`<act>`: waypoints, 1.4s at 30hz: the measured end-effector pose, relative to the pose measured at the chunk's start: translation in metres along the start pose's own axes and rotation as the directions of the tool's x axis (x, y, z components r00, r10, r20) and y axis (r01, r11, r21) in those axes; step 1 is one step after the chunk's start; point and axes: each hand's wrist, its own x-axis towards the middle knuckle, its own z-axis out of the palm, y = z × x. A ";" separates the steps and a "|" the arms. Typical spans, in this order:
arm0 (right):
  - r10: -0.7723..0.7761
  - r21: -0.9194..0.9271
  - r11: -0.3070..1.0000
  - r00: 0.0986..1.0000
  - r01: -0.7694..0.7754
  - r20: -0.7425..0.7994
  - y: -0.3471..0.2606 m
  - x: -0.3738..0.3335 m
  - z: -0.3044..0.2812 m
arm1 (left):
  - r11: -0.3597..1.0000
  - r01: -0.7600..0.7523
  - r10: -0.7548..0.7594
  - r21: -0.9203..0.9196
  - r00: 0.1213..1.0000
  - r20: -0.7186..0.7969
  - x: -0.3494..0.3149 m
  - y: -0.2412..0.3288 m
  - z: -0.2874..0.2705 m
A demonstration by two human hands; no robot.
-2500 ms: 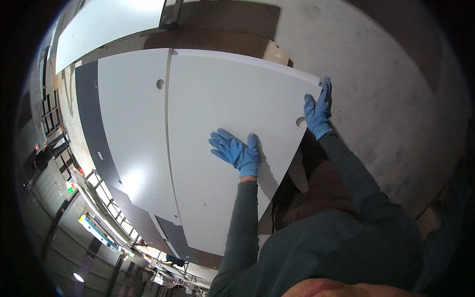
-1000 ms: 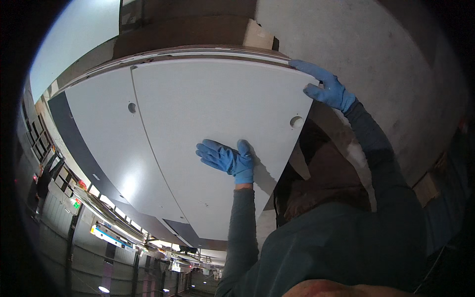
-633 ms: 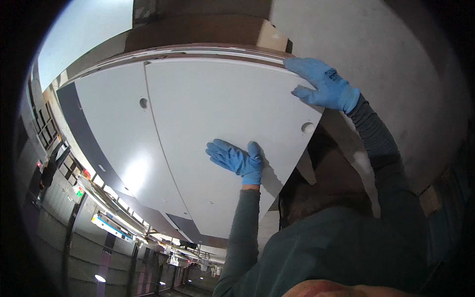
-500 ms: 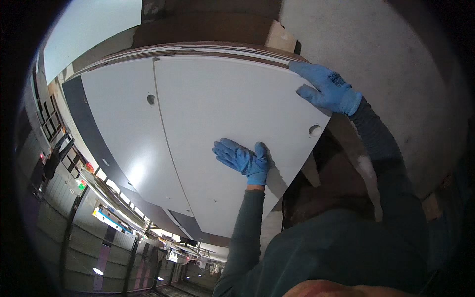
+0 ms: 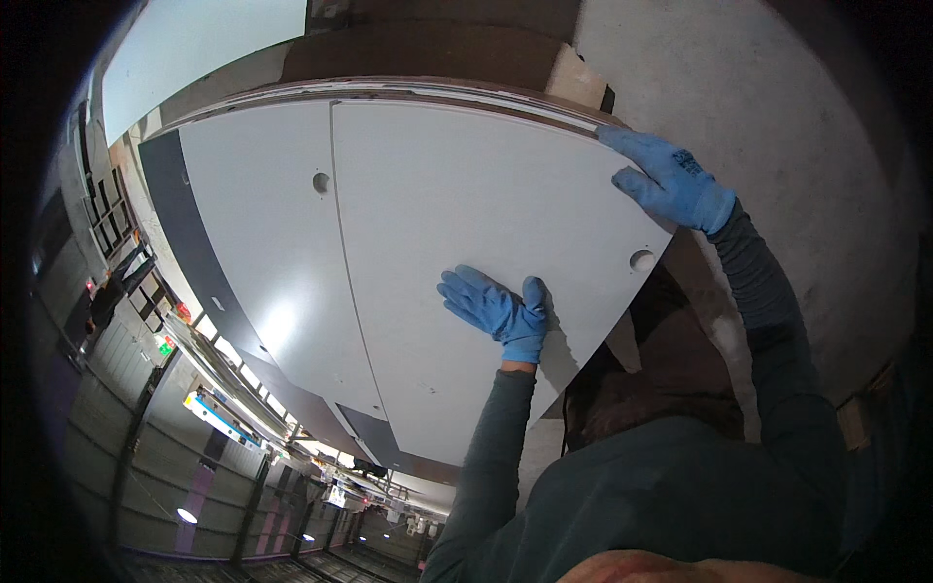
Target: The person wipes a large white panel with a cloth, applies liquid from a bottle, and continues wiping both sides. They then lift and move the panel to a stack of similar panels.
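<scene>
A large white board (image 5: 486, 204) with a round hole near its right corner lies face toward me, on top of a stack. My left hand (image 5: 496, 311), in a blue glove, rests on the board's face with fingers stretched out and thumb apart. My right hand (image 5: 675, 180), also gloved in blue, lies at the board's far right corner. Its fingers reach along the edge and its thumb is spread over the face. Whether the fingertips hook over the edge is hard to see. A second white board (image 5: 262, 194) with a round hole adjoins on the left, past a thin seam.
Edges of several stacked boards (image 5: 437, 89) show along the far side. A dark grey strip (image 5: 194, 223) borders the left. Concrete floor (image 5: 739, 97) extends at the right. Another pale board (image 5: 194, 58) is at the far left. Lights and a corrugated wall (image 5: 146, 466) appear lower left.
The whole scene has shifted slightly to the right in the view. Both hands keep about the same places on the white board.
</scene>
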 end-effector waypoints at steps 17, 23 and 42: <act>-0.030 -0.016 0.999 0.999 0.029 -0.018 -0.006 0.009 0.005 | 0.999 0.023 -0.023 -0.022 1.000 0.002 0.006 -0.011 -0.002; -0.158 -0.261 0.962 0.940 0.078 -0.302 0.007 -0.017 0.006 | 1.000 0.010 -0.009 0.010 0.999 -0.034 0.009 -0.010 -0.004; 0.224 0.313 0.950 0.705 -0.004 -0.672 0.009 -0.071 0.060 | 0.998 -0.005 0.010 0.067 0.997 -0.081 0.017 -0.003 -0.017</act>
